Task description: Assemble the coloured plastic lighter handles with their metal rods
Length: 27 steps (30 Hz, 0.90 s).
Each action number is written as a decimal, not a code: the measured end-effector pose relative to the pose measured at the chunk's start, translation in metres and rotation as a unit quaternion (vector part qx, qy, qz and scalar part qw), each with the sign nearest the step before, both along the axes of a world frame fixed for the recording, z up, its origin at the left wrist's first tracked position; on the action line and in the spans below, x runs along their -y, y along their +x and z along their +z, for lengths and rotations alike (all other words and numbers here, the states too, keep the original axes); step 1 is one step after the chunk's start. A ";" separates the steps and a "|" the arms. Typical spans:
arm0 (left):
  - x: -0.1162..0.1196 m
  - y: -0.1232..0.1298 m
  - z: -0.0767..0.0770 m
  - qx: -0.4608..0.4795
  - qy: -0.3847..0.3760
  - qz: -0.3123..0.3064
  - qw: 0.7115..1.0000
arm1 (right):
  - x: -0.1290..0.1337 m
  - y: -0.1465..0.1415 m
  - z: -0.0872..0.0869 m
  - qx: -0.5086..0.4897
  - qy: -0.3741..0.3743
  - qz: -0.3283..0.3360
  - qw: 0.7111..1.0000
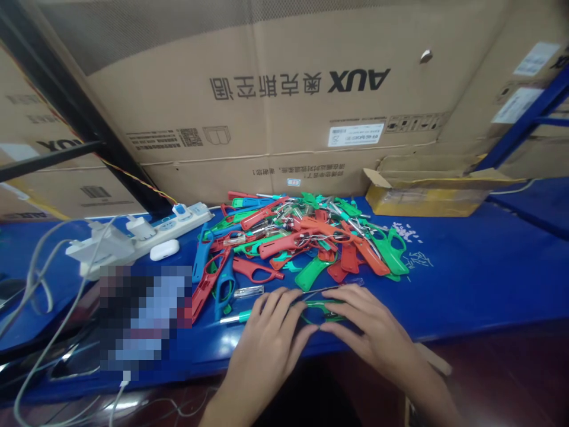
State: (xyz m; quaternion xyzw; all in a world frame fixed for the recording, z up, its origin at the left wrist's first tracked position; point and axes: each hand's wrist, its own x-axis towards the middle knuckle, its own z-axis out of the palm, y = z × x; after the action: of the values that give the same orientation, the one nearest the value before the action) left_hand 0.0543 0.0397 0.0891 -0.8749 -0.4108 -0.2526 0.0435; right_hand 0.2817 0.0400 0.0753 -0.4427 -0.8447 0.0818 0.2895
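My left hand (278, 320) and my right hand (367, 317) meet around a green lighter casing (326, 308) near the table's front edge. The fingers of both are curled onto it from either side, covering much of it. A teal piece with a silver metal tube (231, 318) sticks out to the left from under my left hand. Just beyond the hands lies a small clear part (249, 291). Behind them spreads a heap of red, green, blue and orange lighter casings (284, 243) with metal tubes and clear parts among them.
An open cardboard box (422, 198) stands behind right, near small pink pieces (406, 232) and thin pins (418, 261). On the left are a power strip (178, 225), a white earphone case (164, 249), cables and a pixelated device (146, 320). Large cartons (267, 130) stand behind.
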 end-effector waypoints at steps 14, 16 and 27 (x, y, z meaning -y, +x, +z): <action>-0.004 -0.013 -0.007 0.173 -0.007 0.089 0.981 | -0.002 0.004 0.004 -0.097 0.030 -0.036 0.994; -0.006 -0.017 -0.008 0.191 -0.006 0.092 0.977 | -0.002 0.003 0.006 -0.084 0.020 -0.021 0.996; -0.007 -0.012 -0.005 0.109 -0.006 0.060 0.992 | -0.007 0.004 0.002 -0.058 0.017 0.005 0.998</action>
State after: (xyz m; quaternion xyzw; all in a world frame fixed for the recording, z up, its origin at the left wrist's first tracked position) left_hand 0.0420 0.0462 0.0845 -0.8163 -0.4664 -0.3408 0.0078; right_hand 0.2862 0.0467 0.0777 -0.4278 -0.8299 0.0949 0.3452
